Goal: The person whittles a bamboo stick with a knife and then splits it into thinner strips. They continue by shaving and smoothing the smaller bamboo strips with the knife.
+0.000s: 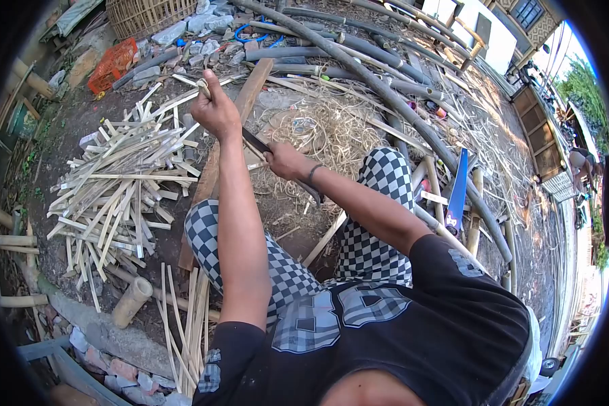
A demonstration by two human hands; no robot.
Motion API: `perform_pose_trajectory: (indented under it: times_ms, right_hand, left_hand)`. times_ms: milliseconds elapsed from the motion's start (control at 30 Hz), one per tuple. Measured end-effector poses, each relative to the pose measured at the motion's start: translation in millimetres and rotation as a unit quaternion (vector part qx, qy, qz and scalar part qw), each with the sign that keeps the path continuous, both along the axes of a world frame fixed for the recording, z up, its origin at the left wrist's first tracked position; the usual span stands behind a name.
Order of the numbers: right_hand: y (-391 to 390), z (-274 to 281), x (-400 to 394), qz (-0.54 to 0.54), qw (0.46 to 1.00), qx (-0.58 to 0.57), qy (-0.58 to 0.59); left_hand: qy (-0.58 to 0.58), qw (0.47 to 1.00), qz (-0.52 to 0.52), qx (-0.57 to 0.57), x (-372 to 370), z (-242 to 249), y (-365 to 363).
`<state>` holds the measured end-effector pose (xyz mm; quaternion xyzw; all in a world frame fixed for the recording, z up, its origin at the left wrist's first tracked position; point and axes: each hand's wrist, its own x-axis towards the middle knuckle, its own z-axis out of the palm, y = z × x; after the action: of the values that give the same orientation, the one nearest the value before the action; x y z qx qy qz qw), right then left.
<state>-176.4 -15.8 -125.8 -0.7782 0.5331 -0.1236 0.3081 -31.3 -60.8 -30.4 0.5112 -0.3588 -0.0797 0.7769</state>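
Observation:
My left hand (216, 111) is raised in front of me, fingers wrapped around a thin, pale bamboo strip (204, 88) whose end shows by the thumb. My right hand (287, 161) grips a knife (254, 141). Its dark blade points up and left toward my left wrist, and its long handle runs back under my right forearm. Where the blade meets the strip is mostly hidden by my hands. Curly bamboo shavings (331, 135) lie heaped beyond my right hand. A wooden plank (250, 88) runs along the ground behind my left hand.
A large pile of split bamboo strips (125, 183) lies at left, with longer strips (189, 325) beside my left leg. A blue handsaw (457, 193) stands at right among bamboo poles (386, 95). An orange crate (112, 65), rubble (206, 27) and a woven basket (145, 15) are at the back.

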Motion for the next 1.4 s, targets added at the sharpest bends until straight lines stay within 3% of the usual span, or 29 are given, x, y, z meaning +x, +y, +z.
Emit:
perform_pose_trajectory:
  times_ms: [100,167,233,267,367,433,533,567,633,667,700,767,833,900,967,1067,1167,1300,1367,1400]
  right_hand:
    - [15,31,8,-0.014,0.994,-0.044,-0.097]
    - [22,-1,21,-0.032,0.986,-0.100,-0.130]
    - [28,-53,31,-0.116,0.960,-0.160,-0.199]
    - [24,-84,30,-0.147,0.978,-0.095,-0.113]
    - [14,-102,20,-0.113,0.991,-0.038,-0.067]
    - [13,-73,26,-0.113,0.991,-0.037,-0.057]
    - [29,-42,37,-0.126,0.966,-0.165,-0.154]
    - [29,-54,40,-0.126,0.966,-0.157,-0.161]
    - [19,-108,40,-0.172,0.983,-0.025,-0.065]
    - [3,-144,35,-0.183,0.977,-0.034,-0.102]
    - [-4,-138,35,-0.187,0.976,-0.033,-0.106]
    - [-11,-109,35,-0.146,0.989,0.010,0.003]
    - [3,-68,42,-0.142,0.989,0.002,-0.035]
    - [28,-40,54,-0.121,0.987,-0.077,-0.064]
    - [30,-80,56,-0.112,0.984,-0.093,-0.104]
    - [20,-149,42,-0.215,0.974,-0.005,-0.077]
    - [1,-121,40,-0.174,0.984,0.047,-0.005]
    - [32,-57,54,-0.123,0.992,-0.014,-0.031]
    - [36,-107,53,-0.123,0.992,-0.015,-0.040]
    - [33,-152,46,-0.187,0.982,0.018,-0.027]
  left_hand:
    - [0.005,1.000,0.000,-0.016,-3,-2,-5]
    - [0.007,1.000,-0.010,-0.018,-6,-4,-7]
    - [0.006,1.000,-0.023,-0.020,-7,-4,-5]
    - [0.018,0.999,-0.022,-0.019,-6,1,-1]
    - [0.026,0.999,-0.025,-0.018,6,-1,-1]
    - [0.056,0.997,-0.045,-0.032,8,-3,-5]
    - [0.027,0.998,-0.042,-0.038,2,-3,-2]
    - [0.028,0.998,-0.043,-0.034,2,-2,1]
    - [0.055,0.996,-0.048,-0.046,5,4,9]
    - [0.088,0.993,-0.064,-0.053,13,-1,7]
    - [0.120,0.988,-0.082,-0.057,23,-7,3]
    - [0.119,0.988,-0.079,-0.053,25,-8,3]
    - [0.117,0.988,-0.069,-0.072,22,-6,8]
    - [0.109,0.990,-0.066,-0.062,22,-6,11]
    - [0.129,0.989,-0.055,-0.049,22,-4,13]
    - [0.134,0.990,-0.018,-0.050,34,-6,12]
    - [0.162,0.985,-0.039,-0.050,32,-6,14]
    - [0.150,0.984,-0.058,-0.074,30,-7,12]
    - [0.155,0.987,-0.036,-0.036,29,-6,12]
    - [0.146,0.989,0.019,-0.025,31,-7,10]
